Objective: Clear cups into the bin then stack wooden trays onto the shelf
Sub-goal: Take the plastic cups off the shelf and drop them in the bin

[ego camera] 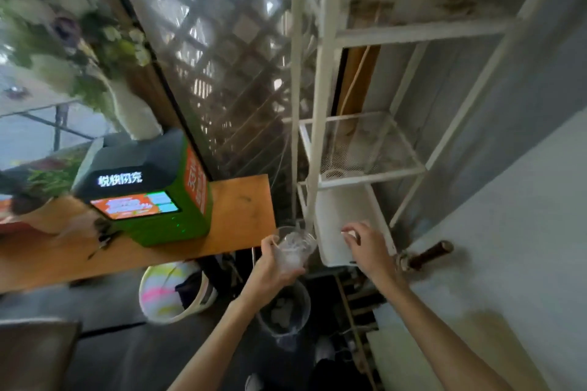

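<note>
We face a window [222,73] with a wooden lattice behind the glass, and a wooden counter [241,206] runs in from the left beneath it. On the counter stands a green kiosk [149,194] with a lit screen, and behind it a white vase [133,114] of flowers [79,25]. To the right of the counter rises a white metal shelf [320,73], its mesh tiers bare at mid height, with a white box [343,206] on the low tier. A pale ledge [508,232] fills the near right, and a brown handle [425,255] sticks out by it. Our left hand [273,263] holds a clear cup [293,247] in the gap between counter and shelf, fingers and thumb wrapped round its side; the cup is tilted a little and has something pale and crumpled inside. Right below it on the floor sits a clear bin [284,311] with grey scraps in it. Our right hand [365,247] hovers over the near edge of the white box, fingers bent and slightly apart; we cannot tell whether they pinch anything. A striped bucket [165,292] sits under the counter, left of the bin.
</note>
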